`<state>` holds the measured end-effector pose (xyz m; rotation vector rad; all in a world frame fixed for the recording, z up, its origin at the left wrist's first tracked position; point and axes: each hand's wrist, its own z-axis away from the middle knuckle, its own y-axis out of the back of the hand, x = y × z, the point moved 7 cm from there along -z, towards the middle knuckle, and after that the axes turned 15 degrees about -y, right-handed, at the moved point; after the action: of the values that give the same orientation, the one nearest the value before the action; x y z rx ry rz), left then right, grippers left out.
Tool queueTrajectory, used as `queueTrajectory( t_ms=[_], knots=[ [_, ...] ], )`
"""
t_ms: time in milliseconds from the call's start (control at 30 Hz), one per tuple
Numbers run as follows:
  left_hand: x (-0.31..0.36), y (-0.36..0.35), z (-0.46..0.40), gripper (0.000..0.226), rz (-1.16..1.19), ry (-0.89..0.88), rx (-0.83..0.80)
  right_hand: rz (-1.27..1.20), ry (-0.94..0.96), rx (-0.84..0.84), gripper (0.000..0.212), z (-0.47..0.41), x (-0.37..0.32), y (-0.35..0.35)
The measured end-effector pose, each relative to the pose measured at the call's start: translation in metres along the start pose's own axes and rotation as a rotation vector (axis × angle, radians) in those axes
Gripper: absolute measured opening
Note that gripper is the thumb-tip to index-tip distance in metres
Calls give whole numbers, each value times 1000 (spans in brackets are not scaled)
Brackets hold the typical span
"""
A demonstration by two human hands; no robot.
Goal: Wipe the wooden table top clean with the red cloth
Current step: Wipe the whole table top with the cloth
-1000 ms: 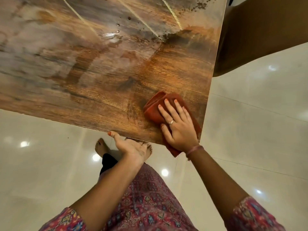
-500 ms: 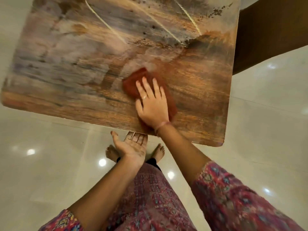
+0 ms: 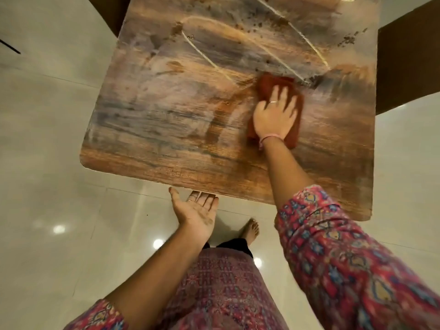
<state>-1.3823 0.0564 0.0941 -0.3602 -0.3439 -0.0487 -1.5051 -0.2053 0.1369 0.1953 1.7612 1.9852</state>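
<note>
The wooden table top fills the upper middle of the head view, streaked with pale smears and dark crumbs toward the far side. A red cloth lies right of its centre. My right hand presses flat on the cloth with fingers spread and straight. Just below the table's near edge, my left hand is held palm up and cupped, holding nothing; its fingertips are tucked under the edge.
Dark crumbs and yellowish lines lie on the far part of the table. Glossy pale floor tiles surround it. Dark furniture stands at the right, close to the table edge. My bare foot stands under the near edge.
My right hand has slid the cloth from the near right corner up toward the far middle of the table. The left hand has stayed cupped at the near edge.
</note>
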Motion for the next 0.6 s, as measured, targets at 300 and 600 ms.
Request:
queueTrajectory(
  t_ms=[300,600],
  knots=[
    [42,0,-11,90,8,4,17,169,937,-271,61,148,-2,-32],
    [76,5,-34,89,66,-32,55,28,-4,-14,60,18,-45,-8]
  ],
)
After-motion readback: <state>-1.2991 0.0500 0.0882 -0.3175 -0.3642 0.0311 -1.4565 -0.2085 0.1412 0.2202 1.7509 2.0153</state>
